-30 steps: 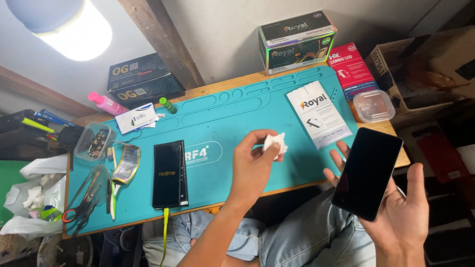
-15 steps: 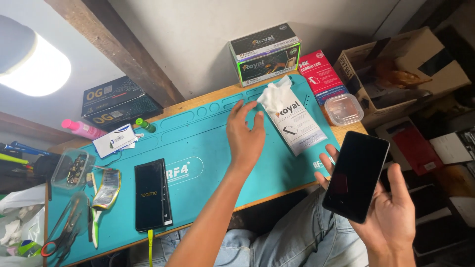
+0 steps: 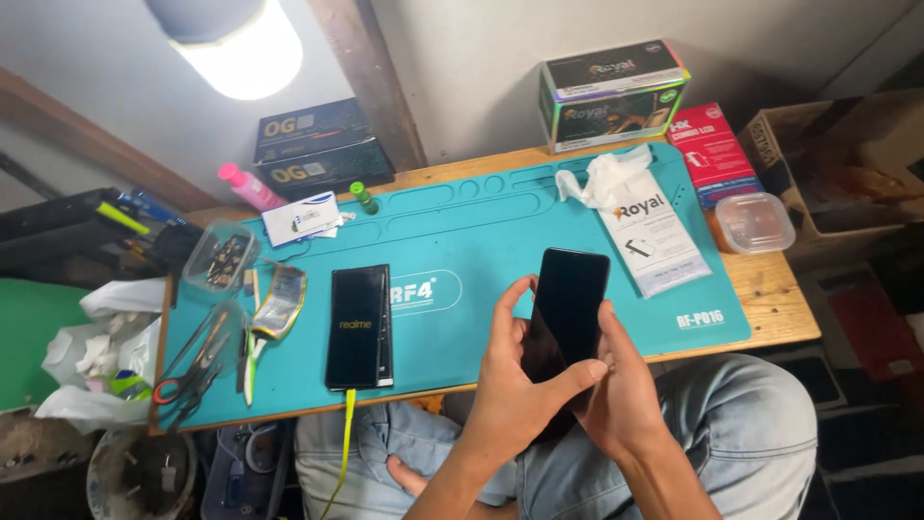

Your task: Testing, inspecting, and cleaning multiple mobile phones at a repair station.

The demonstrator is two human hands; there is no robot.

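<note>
A wooden counter (image 3: 770, 308) against a grey wall carries a teal work mat (image 3: 481, 241) spread nearly its full width, with boxes (image 3: 611, 91) stacked at the back. A second phone (image 3: 359, 327) lies face up on the mat's left half, lit, a yellow cable (image 3: 344, 433) trailing off the front edge. Farther right, a white packet (image 3: 654, 236) lies with a crumpled tissue (image 3: 602, 178) on its top end. Seated at the counter, a person holds a dark phone (image 3: 568, 308) upright above the mat's near edge and their lap. The right hand (image 3: 626, 395) has its grip closed around the phone's lower end; the left hand (image 3: 525, 376) closes on it too, thumb across the glass. Held by its bottom end alone, the phone looks likely to tip or slip toward the knees if either grip loosens.
</note>
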